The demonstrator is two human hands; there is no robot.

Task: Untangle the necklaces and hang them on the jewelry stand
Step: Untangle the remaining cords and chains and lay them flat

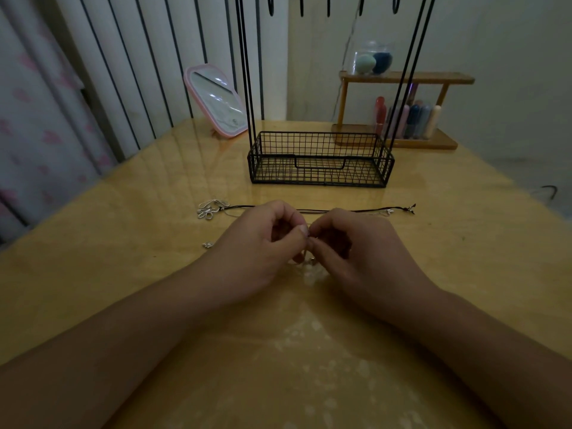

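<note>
Left hand: the left hand [263, 243] sits low over the worktop, fingers curled inward, thumb and forefinger pinching a thin silver chain [306, 258] at the tips.
Right hand: the right hand [349, 246] faces it, fingers curled likewise, its fingertips meeting those of the left hand and pinching the same chain.
Held chain: only a short length shows, dangling below the pinch between the two hands and reaching the worktop; how it is knotted is too small to tell.
Black cord necklace: a black cord necklace [356, 210] lies stretched out in a line across the worktop just behind the hands, its right end finishing in a small clasp.
Silver tangle: a silver tangle [210, 209] of looped chain lies at the left end of the cord, touching it.
Loose piece: a small silver piece [208, 244] lies by itself on the worktop, left of the left hand.
Jewelry stand: the black wire jewelry stand [320, 159] is behind the necklaces, with a basket base and thin uprights rising out of frame; hooks show at the top edge.
Worktop: the glossy yellow wooden worktop [123, 243] carries everything.
Behind: a pink-framed mirror [216, 100] leans to the left of the stand; a wooden rack [402, 113] to its right holds coloured tubes below and a clear jar [373, 58] of makeup sponges on top.
</note>
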